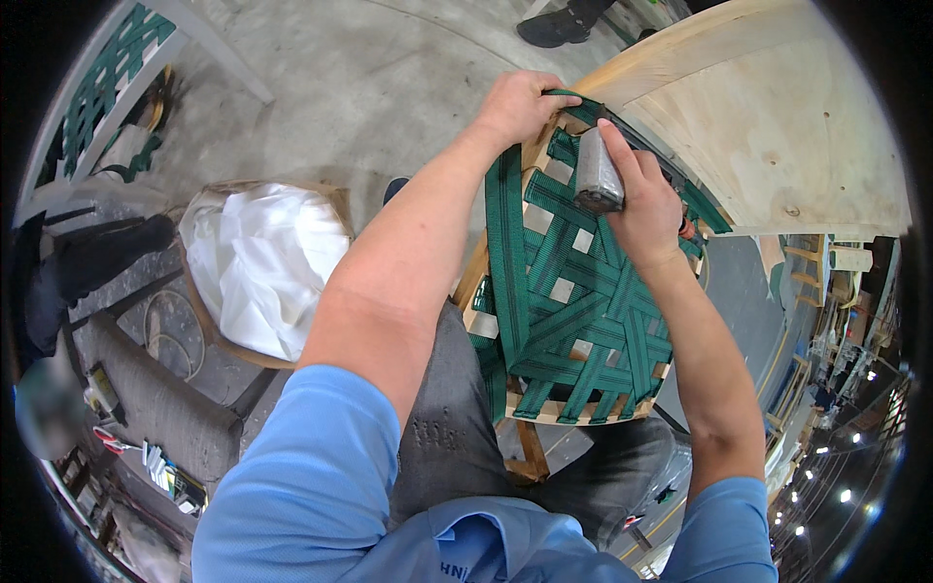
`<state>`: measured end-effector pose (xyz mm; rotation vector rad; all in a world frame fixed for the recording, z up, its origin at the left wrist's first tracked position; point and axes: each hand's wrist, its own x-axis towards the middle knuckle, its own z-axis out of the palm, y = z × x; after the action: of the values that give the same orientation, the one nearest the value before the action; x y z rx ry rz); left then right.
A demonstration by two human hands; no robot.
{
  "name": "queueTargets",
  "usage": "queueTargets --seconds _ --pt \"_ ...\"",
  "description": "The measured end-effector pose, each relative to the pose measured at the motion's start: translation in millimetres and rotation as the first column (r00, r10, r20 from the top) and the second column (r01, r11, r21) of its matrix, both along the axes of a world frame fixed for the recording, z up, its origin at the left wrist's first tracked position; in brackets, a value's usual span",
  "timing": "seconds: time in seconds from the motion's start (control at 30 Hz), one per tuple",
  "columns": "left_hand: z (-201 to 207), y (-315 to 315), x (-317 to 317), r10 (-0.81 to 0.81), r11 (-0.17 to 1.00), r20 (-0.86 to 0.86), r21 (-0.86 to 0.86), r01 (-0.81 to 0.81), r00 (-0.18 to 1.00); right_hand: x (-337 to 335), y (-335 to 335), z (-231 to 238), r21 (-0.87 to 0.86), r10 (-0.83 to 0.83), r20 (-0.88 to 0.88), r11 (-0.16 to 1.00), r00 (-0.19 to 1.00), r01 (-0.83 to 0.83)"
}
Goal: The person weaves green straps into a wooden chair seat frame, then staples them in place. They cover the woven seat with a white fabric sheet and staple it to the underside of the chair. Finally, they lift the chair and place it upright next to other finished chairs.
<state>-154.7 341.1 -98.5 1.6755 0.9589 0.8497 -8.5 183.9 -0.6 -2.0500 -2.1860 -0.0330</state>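
A wooden chair frame (576,421) stands in front of me, crossed by woven green webbing (593,257). At its far left corner my left hand (520,105) is closed on the end of a green webbing strap (567,96), its fingers pressed together on it. A long loose length of strap (508,243) hangs down over the left side of the weave. My right hand (646,209) grips a grey staple gun (599,173) above the far part of the webbing. The gun's nose is hidden, so I cannot tell whether it touches the frame.
A curved plywood panel (748,126) rises beyond the frame at the far right. To my left sits a cardboard box (219,335) with white sheeting (272,262) in it. Another webbed frame (112,83) stands at far left. Someone's shoe (554,28) shows at the top.
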Motion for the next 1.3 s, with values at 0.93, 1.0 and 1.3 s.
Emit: queueTargets --seconds 0.93,1.0,1.3 --pt "2 -3 0 0.004 1.000 -0.010 -0.025 -0.004 1.000 5 -7 -29 0.009 0.036 -0.010 0.999 0.999 -0.036" --pt "3 -3 0 0.009 1.000 -0.012 -0.030 -0.009 1.000 6 -8 -29 -0.020 0.024 0.005 1.000 1.000 -0.024" --pt "10 0 -1 -0.046 0.998 -0.137 0.028 0.050 0.990 12 -63 2 -0.130 -0.092 -0.032 0.988 0.995 0.087"
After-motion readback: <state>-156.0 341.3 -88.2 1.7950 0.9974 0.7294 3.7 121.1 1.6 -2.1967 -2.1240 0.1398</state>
